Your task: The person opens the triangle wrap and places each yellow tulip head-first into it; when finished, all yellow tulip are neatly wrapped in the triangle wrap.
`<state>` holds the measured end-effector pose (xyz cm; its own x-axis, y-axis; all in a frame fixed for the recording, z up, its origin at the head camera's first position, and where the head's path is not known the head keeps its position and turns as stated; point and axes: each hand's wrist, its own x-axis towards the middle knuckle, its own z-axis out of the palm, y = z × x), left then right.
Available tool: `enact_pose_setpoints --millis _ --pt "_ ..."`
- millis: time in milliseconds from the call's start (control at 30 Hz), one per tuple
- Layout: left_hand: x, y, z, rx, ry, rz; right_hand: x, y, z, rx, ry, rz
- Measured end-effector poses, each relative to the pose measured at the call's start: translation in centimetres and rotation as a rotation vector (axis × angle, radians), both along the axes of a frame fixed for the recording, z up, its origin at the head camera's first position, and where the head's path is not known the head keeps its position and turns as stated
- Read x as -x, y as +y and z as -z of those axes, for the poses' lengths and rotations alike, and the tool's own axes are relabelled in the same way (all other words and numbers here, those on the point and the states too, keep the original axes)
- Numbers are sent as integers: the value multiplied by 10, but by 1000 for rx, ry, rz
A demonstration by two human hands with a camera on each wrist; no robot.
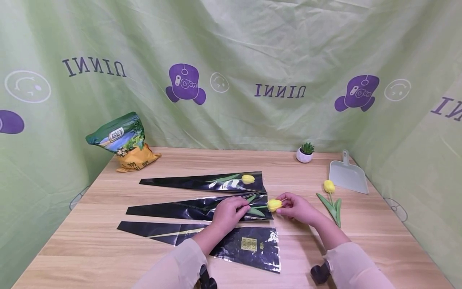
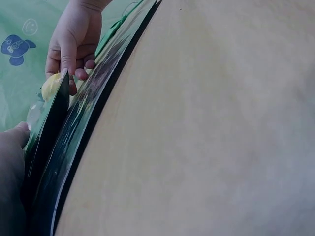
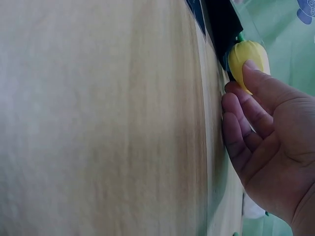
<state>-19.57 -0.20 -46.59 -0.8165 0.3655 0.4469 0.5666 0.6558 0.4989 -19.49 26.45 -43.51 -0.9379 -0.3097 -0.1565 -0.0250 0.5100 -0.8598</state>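
A yellow artificial tulip (image 1: 274,205) lies partly in the middle black flower sleeve (image 1: 162,207), its bloom out past the wide right end. Thumb and fingertips of my right hand (image 1: 297,208) pinch this bloom, also seen in the right wrist view as the yellow tulip head (image 3: 248,61). My left hand (image 1: 229,212) grips the sleeve near its wide end, over the stem and leaves. The left wrist view shows the sleeve's edge (image 2: 51,123) raised beside the left thumb. Behind it, another sleeve (image 1: 180,184) holds a tulip (image 1: 248,179); a flat sleeve (image 1: 267,245) lies in front.
Another yellow tulip (image 1: 329,186) lies on the wooden table (image 1: 90,241) to the right, near a grey dustpan (image 1: 348,176). A small potted succulent (image 1: 304,154) stands at the back. Green and orange bags (image 1: 124,140) stand at the back left, before a green curtain (image 1: 231,120).
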Motion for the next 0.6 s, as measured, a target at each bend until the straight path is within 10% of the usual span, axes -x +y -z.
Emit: enact_pose_setpoints --millis 600 --pt "-1 0 0 -23 -5 6 4 -13 2 -80 66 34"
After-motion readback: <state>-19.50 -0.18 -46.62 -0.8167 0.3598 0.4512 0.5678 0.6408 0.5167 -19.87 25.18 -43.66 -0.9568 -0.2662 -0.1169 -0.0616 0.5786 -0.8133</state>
